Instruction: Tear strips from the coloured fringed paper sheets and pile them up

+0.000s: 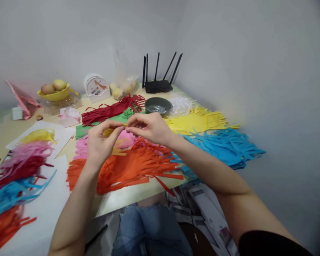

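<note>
My left hand (pixel 102 142) and my right hand (pixel 149 128) meet over the middle of the table, fingertips almost touching. Both pinch a small piece of yellow paper (pixel 120 146), whose loose strips hang below the fingers; most of it is hidden. Under the hands lies a pile of orange fringed paper (pixel 125 163), with pink fringed paper (pixel 81 147) behind it. Green fringed paper (pixel 81 131) and dark red fringed paper (pixel 109 110) lie farther back. Yellow fringed paper (pixel 200 121) and blue fringed paper (pixel 221 145) spread to the right.
At left, finished-looking tassel bunches (pixel 26 161) in several colours rest on white sheets (pixel 53 213). Behind stand a dark bowl (pixel 158 106), a black router (pixel 158 86), a yellow fruit bowl (pixel 54 95) and a giraffe-printed holder (pixel 97 89). White shreds (pixel 181 105) lie beside the dark bowl.
</note>
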Tool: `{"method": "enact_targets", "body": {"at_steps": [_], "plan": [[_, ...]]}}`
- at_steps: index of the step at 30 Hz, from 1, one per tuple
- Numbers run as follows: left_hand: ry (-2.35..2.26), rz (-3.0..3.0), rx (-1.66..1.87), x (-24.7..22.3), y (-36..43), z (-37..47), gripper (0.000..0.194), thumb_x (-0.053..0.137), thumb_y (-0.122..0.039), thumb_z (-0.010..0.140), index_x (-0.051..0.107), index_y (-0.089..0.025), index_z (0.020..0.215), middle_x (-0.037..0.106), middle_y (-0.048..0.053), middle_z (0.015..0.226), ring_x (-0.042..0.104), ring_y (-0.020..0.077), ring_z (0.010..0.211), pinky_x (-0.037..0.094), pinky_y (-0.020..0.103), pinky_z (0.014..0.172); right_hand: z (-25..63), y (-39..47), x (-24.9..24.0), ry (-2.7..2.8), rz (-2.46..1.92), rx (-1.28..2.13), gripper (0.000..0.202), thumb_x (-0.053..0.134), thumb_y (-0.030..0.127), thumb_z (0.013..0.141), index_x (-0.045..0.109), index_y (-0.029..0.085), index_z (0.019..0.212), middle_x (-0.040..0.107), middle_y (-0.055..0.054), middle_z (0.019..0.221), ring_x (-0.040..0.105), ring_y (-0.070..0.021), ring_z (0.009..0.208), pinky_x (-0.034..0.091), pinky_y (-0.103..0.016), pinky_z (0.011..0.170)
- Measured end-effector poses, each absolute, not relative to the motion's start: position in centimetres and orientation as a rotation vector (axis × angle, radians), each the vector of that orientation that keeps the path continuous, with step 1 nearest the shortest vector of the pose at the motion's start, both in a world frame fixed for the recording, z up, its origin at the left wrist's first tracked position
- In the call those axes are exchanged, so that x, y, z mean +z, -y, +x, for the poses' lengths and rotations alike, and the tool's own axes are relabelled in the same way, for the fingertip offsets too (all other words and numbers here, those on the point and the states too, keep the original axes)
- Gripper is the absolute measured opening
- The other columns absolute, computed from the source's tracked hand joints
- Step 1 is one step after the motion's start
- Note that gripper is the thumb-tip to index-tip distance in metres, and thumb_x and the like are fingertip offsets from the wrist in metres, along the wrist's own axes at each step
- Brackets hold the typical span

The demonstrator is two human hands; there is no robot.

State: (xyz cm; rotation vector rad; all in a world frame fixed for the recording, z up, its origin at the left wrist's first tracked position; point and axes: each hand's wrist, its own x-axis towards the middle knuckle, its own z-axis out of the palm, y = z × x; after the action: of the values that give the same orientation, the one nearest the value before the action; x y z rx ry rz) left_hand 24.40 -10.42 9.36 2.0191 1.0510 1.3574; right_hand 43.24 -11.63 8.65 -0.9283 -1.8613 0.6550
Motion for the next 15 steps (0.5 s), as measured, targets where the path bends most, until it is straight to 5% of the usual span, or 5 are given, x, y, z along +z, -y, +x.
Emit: {"method": "enact_targets", "body": {"at_steps": [7,15], "plan": [[-1.027,2.035,1.424,10.2,13.7,22.7,0.005,0.074,-0.022,0.080,0.077,-0.019,0.081,0.077,0.000,0.077,0.068,0.0128,0.070,0.051,0.022,0.069,41.3,14.3,9.2,1.518,-0.796,1.122,0.026,0.076,0.036,0.081,0.066,0.014,0.089,0.075,-0.003,0.079,0.068,-0.0099,0.063,0.059,-0.023,0.063],[-0.964,1.881,1.457,9.2,15.7,21.5,0.009,0.075,-0.027,0.081,0.076,-0.018,0.084,0.076,0.003,0.083,0.068,0.0145,0.076,0.050,0.025,0.074,39.6,16.7,9.6,1.460,-0.770,1.177,0.030,0.078,0.039,0.079,0.066,0.014,0.089,0.073,-0.002,0.075,0.069,-0.0096,0.064,0.060,-0.021,0.061]]}}
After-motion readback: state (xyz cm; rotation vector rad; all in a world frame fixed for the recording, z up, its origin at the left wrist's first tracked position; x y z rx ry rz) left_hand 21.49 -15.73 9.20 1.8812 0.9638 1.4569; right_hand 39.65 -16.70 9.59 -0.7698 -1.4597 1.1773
